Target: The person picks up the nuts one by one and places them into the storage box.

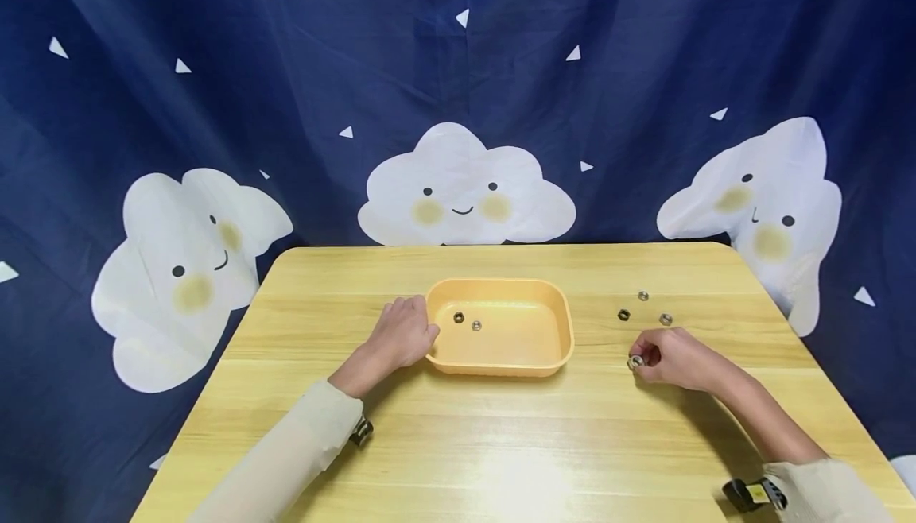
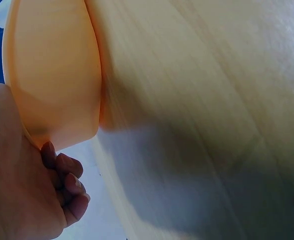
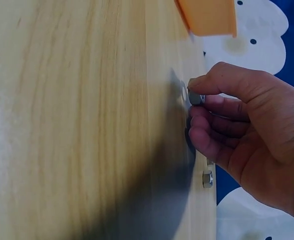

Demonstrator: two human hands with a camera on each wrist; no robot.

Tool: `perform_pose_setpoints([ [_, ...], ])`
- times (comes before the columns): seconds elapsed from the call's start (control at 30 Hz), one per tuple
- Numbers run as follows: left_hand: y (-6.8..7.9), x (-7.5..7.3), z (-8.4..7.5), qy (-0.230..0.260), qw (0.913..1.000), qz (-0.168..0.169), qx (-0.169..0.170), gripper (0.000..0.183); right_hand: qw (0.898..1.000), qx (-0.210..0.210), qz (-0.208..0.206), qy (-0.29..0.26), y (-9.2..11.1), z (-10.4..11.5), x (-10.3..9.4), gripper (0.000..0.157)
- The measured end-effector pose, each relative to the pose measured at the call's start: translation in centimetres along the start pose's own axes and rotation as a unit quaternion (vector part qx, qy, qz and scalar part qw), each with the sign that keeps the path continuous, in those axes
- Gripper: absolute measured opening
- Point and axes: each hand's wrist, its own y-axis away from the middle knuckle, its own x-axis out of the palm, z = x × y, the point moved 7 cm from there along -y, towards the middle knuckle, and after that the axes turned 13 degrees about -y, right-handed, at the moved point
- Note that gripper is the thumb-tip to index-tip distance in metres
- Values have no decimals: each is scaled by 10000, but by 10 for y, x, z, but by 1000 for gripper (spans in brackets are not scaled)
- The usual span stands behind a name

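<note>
Head view: left hand (image 1: pixel 405 334), fingers curled, grips left end of orange tray (image 1: pixel 501 369). Dark nut (image 1: pixel 459 318) and pale nut (image 1: pixel 476 325) lie inside, toward left. Right hand (image 1: pixel 671 359) pinches silver nut (image 1: pixel 634 362) between thumb and finger, right of tray; three loose nuts (image 1: pixel 666 319) on wooden table (image 1: pixel 422 451) beyond.

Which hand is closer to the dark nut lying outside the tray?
Right. The right hand sits close to the dark nut, slightly rightward and nearer the person, pinching a silver nut. The left hand is farther off, gripping the tray at its left end.
</note>
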Motion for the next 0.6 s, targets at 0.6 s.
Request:
perform_pose_setpoints([
  [0.6,-1,-2,-1,63,9999,-48,94,23,9994,-276,-228,-33,-8,10,-6,17],
])
